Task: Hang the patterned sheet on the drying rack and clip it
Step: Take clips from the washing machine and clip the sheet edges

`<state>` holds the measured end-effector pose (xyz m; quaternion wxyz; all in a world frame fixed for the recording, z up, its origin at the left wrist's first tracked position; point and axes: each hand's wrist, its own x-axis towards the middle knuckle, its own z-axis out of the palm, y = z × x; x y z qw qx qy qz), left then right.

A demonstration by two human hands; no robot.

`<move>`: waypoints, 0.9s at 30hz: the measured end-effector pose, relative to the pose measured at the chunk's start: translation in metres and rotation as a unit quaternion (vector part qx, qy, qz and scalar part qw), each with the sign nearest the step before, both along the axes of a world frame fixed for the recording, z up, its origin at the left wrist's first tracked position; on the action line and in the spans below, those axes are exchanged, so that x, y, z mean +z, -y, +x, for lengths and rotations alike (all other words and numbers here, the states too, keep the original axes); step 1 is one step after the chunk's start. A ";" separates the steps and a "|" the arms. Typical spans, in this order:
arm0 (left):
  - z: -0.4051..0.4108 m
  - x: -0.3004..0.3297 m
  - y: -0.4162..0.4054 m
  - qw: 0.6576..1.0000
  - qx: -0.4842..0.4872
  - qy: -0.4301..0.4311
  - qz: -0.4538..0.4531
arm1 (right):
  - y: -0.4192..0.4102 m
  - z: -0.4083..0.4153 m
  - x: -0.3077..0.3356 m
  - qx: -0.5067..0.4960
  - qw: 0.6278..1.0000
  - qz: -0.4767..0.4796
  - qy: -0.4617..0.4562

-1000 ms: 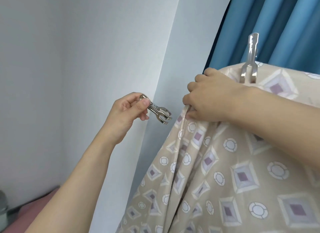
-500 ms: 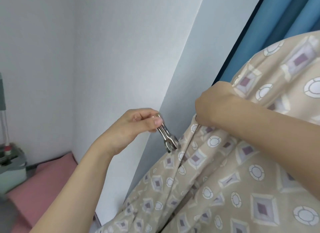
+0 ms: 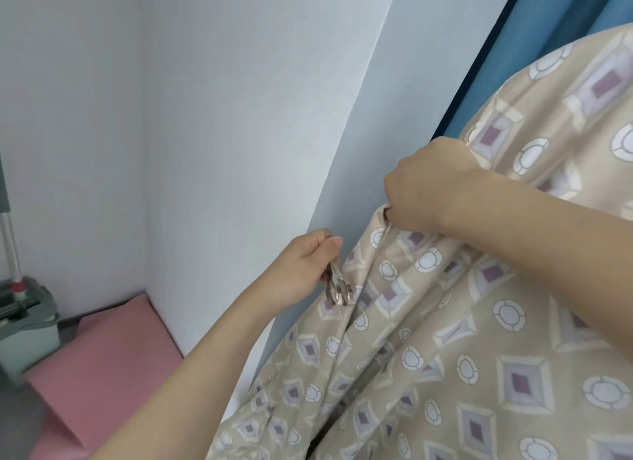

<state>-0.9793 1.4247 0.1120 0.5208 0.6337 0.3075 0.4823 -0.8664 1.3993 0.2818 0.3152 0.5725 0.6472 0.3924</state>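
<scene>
We lower left hand (image 3: 301,271) with metal clip (image 3: 337,290): a second ago clip points sideways, clear of cloth; now points down, tip against patterned sheet (image 3: 445,339) fold. Our right hand (image 3: 431,192) shifts along bunched edge, knuckles now turned from view. Our view swings left and down: second clip on top edge gone from frame, pink mat (image 3: 102,363) and mop bucket (image 3: 27,322) come in.

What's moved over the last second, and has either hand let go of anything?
The left hand has swung its metal clip from pointing sideways in open air to pointing down against the patterned sheet. The view dropped, so the clip already on the top edge is out of frame. Nothing was released: the right hand still grips the bunched sheet edge.
</scene>
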 end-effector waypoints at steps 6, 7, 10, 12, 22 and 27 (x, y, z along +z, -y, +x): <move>0.008 0.004 0.003 0.977 -0.022 -0.212 -0.028 | -0.002 0.008 -0.001 0.008 1.000 0.001 0.005; 0.011 0.002 0.001 0.960 -0.002 -0.278 -0.013 | -0.003 0.009 -0.001 0.011 1.000 0.003 0.001; 0.013 -0.003 -0.010 0.912 0.078 -0.400 0.040 | -0.002 0.011 -0.002 0.019 1.000 0.006 0.001; 0.007 -0.001 -0.017 0.887 0.138 -0.437 0.063 | -0.001 0.012 -0.003 0.024 1.000 0.009 0.007; -0.044 -0.008 -0.055 0.709 0.304 -0.624 0.124 | -0.003 0.012 -0.005 0.038 0.999 0.015 -0.014; -0.076 -0.060 -0.055 0.654 0.262 -0.709 -0.014 | 0.000 0.013 -0.004 0.033 0.999 0.008 -0.006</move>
